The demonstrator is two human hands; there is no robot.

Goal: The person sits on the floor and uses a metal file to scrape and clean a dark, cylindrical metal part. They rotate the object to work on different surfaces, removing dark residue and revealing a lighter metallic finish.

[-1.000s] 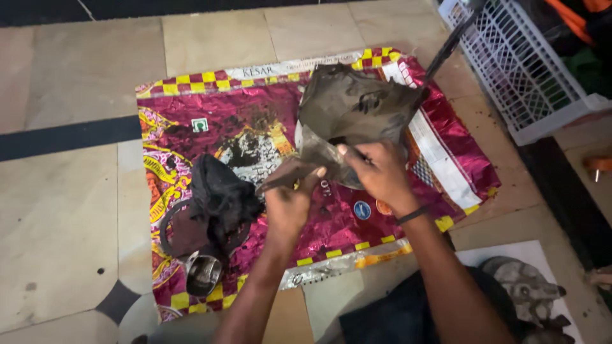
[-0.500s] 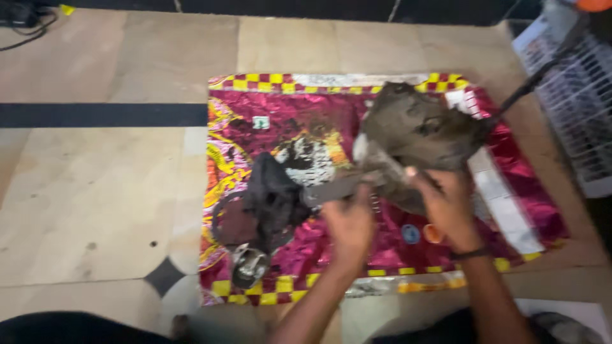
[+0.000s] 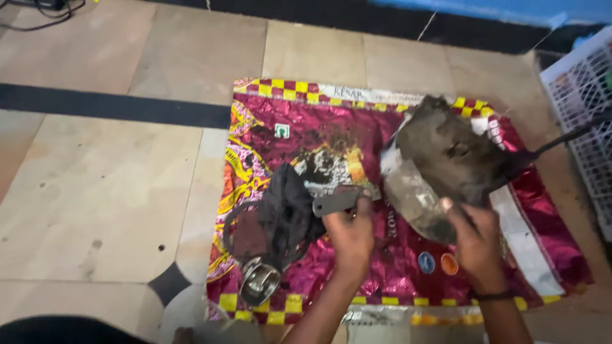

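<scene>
My right hand (image 3: 473,237) grips the lower rim of a blackened, soot-caked pan (image 3: 446,162), held tilted over a magenta and yellow woven sack (image 3: 331,127) spread on the floor. The pan's thin dark handle (image 3: 570,135) sticks out to the right. My left hand (image 3: 349,230) holds a flat grey scraper (image 3: 338,201) pointing left, just apart from the pan's rim. A dark crumpled cloth (image 3: 287,213) lies on the sack left of my left hand. A small steel cup (image 3: 260,283) lies below the cloth.
A white plastic lattice crate (image 3: 583,121) stands at the right edge. Beige floor tiles (image 3: 115,191) with a dark stripe (image 3: 108,105) run to the left. A dark wall base and cables lie along the top.
The view has shifted, with the sack now more centred. My left hand has drawn the scraper away from the pan toward the left. My right hand still holds the pan tilted.
</scene>
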